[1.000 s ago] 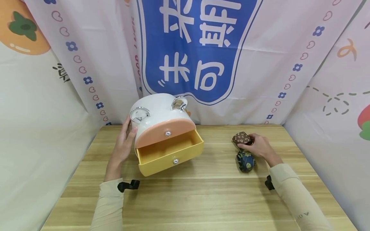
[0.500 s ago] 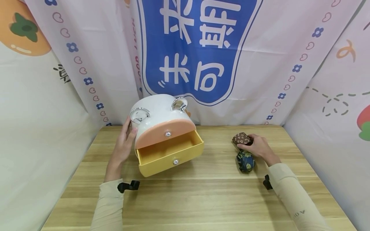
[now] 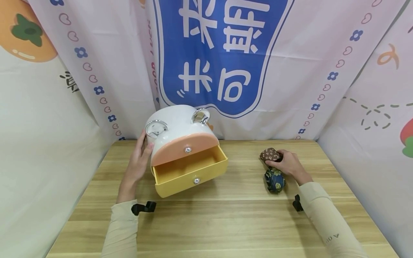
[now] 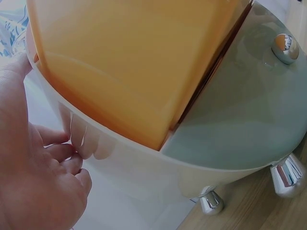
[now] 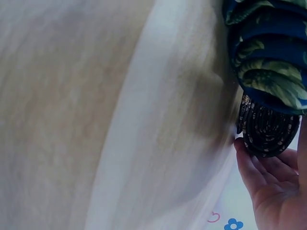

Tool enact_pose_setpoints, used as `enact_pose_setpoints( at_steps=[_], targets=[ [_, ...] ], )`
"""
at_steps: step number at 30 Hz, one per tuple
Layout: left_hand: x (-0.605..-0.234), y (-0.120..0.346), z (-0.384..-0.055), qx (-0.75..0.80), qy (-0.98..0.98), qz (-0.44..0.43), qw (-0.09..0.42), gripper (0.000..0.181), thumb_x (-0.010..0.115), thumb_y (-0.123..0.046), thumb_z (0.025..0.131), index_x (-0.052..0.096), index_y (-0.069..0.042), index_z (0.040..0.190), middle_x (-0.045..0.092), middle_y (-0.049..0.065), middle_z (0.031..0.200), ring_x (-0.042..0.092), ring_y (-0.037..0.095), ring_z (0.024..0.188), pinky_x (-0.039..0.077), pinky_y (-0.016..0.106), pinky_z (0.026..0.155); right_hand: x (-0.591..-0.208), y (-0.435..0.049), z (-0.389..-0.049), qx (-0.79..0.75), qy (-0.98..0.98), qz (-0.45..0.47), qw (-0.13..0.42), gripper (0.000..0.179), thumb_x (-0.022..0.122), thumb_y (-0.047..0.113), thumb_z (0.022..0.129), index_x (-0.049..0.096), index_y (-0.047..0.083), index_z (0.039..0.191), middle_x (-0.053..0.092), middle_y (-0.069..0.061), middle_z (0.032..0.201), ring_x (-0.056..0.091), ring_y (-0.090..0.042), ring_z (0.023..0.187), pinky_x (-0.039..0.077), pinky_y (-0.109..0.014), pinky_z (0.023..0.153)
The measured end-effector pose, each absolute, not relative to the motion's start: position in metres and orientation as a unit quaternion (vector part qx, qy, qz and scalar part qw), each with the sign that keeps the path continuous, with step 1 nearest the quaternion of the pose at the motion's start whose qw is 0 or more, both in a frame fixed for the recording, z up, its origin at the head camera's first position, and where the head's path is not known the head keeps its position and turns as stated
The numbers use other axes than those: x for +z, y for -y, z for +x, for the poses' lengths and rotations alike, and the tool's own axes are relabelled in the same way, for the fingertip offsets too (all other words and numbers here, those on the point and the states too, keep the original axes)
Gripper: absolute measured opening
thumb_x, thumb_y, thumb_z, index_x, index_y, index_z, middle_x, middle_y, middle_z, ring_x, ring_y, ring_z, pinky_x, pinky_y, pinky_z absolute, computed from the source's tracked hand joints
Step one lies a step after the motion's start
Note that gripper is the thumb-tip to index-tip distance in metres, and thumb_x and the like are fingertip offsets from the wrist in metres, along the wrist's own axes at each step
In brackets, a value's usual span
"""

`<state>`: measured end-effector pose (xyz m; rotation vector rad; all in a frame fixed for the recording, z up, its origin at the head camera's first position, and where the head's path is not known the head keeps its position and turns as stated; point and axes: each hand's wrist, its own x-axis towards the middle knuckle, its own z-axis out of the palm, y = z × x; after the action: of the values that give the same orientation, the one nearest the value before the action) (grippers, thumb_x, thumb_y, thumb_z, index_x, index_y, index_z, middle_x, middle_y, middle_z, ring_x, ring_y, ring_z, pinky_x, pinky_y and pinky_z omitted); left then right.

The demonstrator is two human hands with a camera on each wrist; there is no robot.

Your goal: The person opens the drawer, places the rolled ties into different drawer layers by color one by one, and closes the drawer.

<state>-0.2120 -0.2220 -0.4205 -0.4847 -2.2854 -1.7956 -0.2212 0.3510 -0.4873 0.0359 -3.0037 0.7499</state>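
Note:
A white rounded storage box (image 3: 175, 120) with ear-like chrome rings stands on the table, its yellow drawer (image 3: 190, 178) pulled out and its orange upper drawer (image 3: 180, 148) in. My left hand (image 3: 137, 161) rests against the box's left side. In the left wrist view its curled-in fingertips touch the white wall, thumb at the front edge. On the right, my right hand (image 3: 288, 164) holds a brown flowered rolled cloth (image 3: 269, 154) between thumb and fingers. Close in front of it lies a dark blue floral rolled cloth (image 3: 275, 180). The right wrist view shows the brown roll's spiral end (image 5: 268, 127).
The wood-grain table (image 3: 213, 225) runs up to a printed fabric backdrop (image 3: 290, 89) behind, with fabric walls on both sides. Chrome feet (image 4: 288, 177) hold the box up. Black straps hang at both wrists.
The right forearm has shifted slightly while its fingers stay on the brown roll. The left hand, box and drawers have stayed in place.

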Motion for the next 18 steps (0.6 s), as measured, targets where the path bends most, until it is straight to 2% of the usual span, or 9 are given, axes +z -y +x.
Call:
enact_pose_setpoints(
  at_steps=[8, 18],
  targets=[
    [-0.4204, 0.2224, -0.2126, -0.603, 0.773, -0.169, 0.101, 0.07, 0.046, -0.028, 0.112, 0.011, -0.017, 0.172, 0.002, 0.001, 0.18, 0.002, 0.022, 0.167, 0.005, 0.042, 0.138, -0.4867, -0.3508, -0.2203, 0.245, 0.969, 0.011, 0.034, 0.088, 0.078, 0.057, 0.091, 0.056, -0.011, 0.143, 0.065, -0.036, 0.134, 0.064, -0.053, 0.122, 0.055, -0.064, 0.106],
    [-0.4206, 0.2225, -0.212, -0.598, 0.778, -0.165, 0.1, 0.07, 0.046, -0.03, 0.113, 0.01, -0.018, 0.172, 0.001, 0.002, 0.18, 0.002, 0.023, 0.167, 0.005, 0.044, 0.138, -0.4827, -0.3552, -0.2196, 0.248, 0.968, 0.001, 0.032, 0.09, 0.077, 0.057, 0.091, 0.054, -0.012, 0.144, 0.062, -0.038, 0.137, 0.061, -0.055, 0.126, 0.051, -0.066, 0.11]
  ],
)
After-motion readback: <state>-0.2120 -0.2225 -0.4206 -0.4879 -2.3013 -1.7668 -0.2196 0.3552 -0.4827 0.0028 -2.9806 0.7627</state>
